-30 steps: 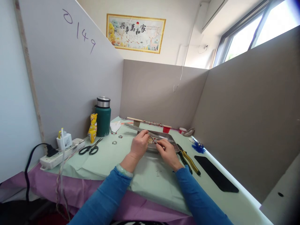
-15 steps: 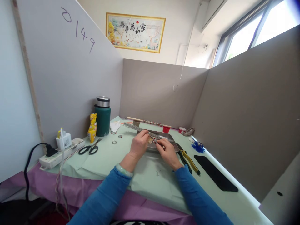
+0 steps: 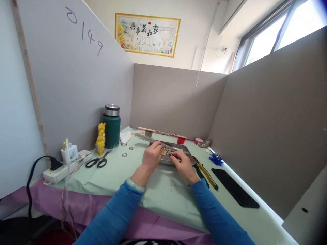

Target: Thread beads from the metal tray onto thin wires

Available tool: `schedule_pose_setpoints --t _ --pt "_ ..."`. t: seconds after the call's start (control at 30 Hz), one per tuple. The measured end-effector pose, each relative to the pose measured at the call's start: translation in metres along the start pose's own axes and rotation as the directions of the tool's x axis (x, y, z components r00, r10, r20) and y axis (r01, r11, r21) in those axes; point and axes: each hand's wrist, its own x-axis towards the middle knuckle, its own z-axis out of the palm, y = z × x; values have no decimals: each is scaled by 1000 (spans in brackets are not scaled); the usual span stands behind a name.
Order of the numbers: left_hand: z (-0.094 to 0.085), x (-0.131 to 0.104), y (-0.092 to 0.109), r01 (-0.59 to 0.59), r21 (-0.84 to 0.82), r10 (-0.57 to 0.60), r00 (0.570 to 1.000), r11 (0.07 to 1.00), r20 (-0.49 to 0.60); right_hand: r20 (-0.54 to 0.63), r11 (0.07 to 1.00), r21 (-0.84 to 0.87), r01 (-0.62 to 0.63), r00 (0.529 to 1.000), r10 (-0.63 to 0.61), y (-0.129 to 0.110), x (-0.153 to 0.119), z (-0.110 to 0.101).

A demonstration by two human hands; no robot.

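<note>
My left hand [image 3: 152, 157] is closed in a pinch over the near left part of a shallow metal tray [image 3: 189, 151]; what its fingertips hold is too small to make out. Just right of it, my right hand [image 3: 183, 166] is closed on a thin grey metal tool [image 3: 167, 150], whose tip points toward the left fingertips. Small gold-coloured pieces [image 3: 163, 153] show in the gap between the hands, partly hidden by the fingers. A bundle of thin metal wires [image 3: 146, 137] lies slantwise across the tray, passing behind my left hand.
Yellow-handled pliers [image 3: 208, 177] lie right of the tray, near a black flat pad [image 3: 233, 188]. Scissors [image 3: 98, 161], a green flask [image 3: 112, 131] and a power strip [image 3: 68, 166] are at left. Behind the tray are a beaded stick [image 3: 163, 133] and a red cup [image 3: 181, 140].
Both hands stay in nearly the same place and remain closed. Only a very slight shift of the fingers and of the camera's view shows.
</note>
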Motion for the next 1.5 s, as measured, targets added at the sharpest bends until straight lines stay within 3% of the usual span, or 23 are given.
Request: schedule_pose_setpoints --t 0.2,0.67,1.0,1.07,1.17,1.23,1.33,1.5 --pt "-1 1 -1 65 -52 -66 998 996 -15 32 996 75 -49 998 46 0 0 1" --pt "-1 1 1 60 -62 -60 998 996 0 37 994 92 -56 998 53 0 -1 2" --pt "0 0 -1 63 -80 -62 998 995 9 -4 999 32 3 1000 -2 0 -1 3" --pt "0 1 -1 77 -98 -77 997 992 9 0 997 64 -36 999 37 -1 -1 3" --pt "-1 3 0 134 -171 -136 991 976 2 83 959 208 -192 980 178 -6 0 1" --pt "-2 4 0 204 -231 -209 978 951 3 148 905 306 -296 954 262 -10 1 -1" --pt "-1 5 -1 346 -299 -349 936 889 46 172 861 369 -348 937 305 -15 2 -3" --pt "1 6 -2 563 -476 -533 819 675 214 179 860 377 -343 938 296 -16 1 -4"
